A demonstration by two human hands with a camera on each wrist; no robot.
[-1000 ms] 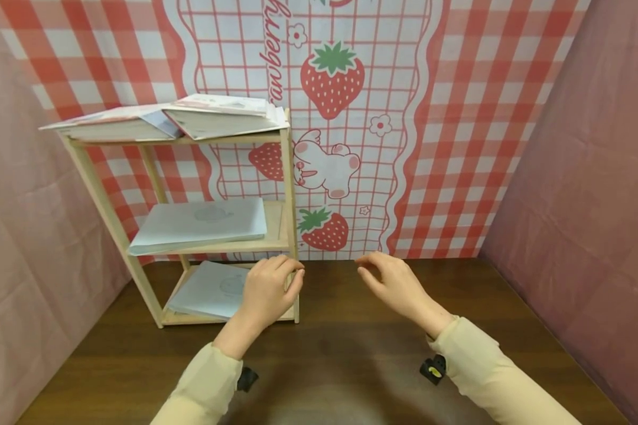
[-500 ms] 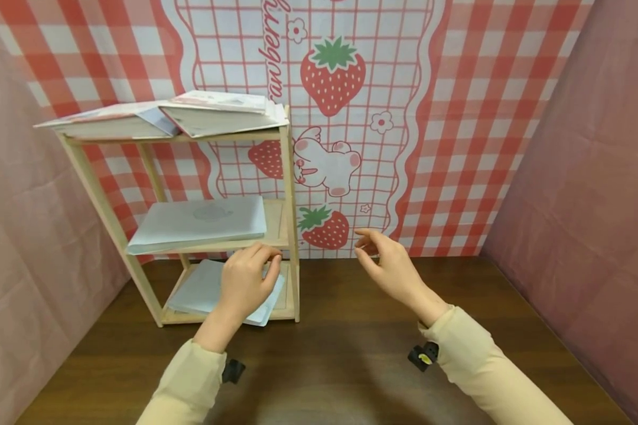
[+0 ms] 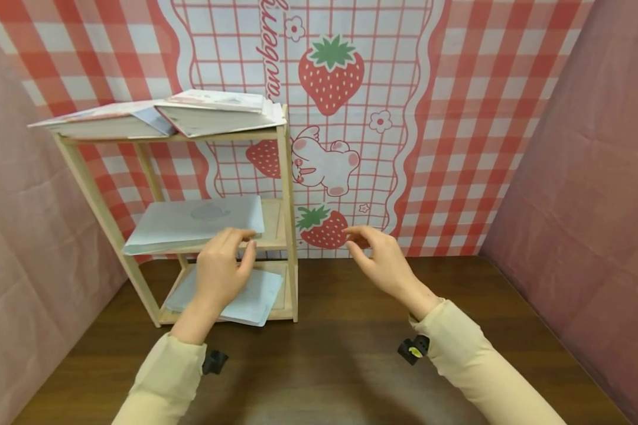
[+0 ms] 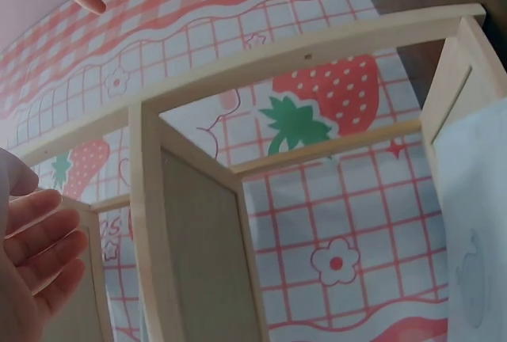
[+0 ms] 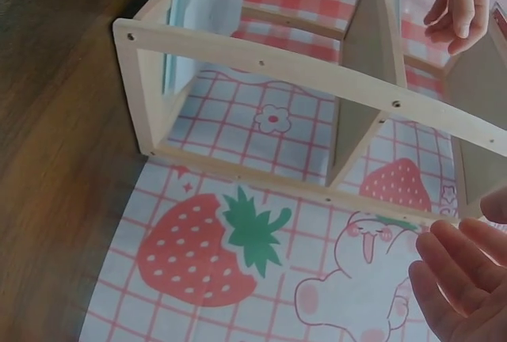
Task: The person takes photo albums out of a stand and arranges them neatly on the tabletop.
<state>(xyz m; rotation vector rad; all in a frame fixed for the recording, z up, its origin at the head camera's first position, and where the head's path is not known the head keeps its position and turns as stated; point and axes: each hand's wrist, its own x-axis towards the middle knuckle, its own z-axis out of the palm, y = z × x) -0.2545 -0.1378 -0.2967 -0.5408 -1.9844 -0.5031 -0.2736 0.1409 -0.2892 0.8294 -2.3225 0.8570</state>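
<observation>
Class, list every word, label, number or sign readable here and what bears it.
"awberr", ends unreadable: red and white strawberry cloth backdrop.
Two thick pale paper books: cover print too blurred.
Pale blue paper pad, middle shelf: no readable words.
Black right wrist camera: yellow mark too small.

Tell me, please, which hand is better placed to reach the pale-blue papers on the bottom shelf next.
Probably the left: the left hand holds nothing and, in the head view, overlaps the pale-blue papers. The right hand, also holding nothing, is off to the right of the wooden rack.
</observation>
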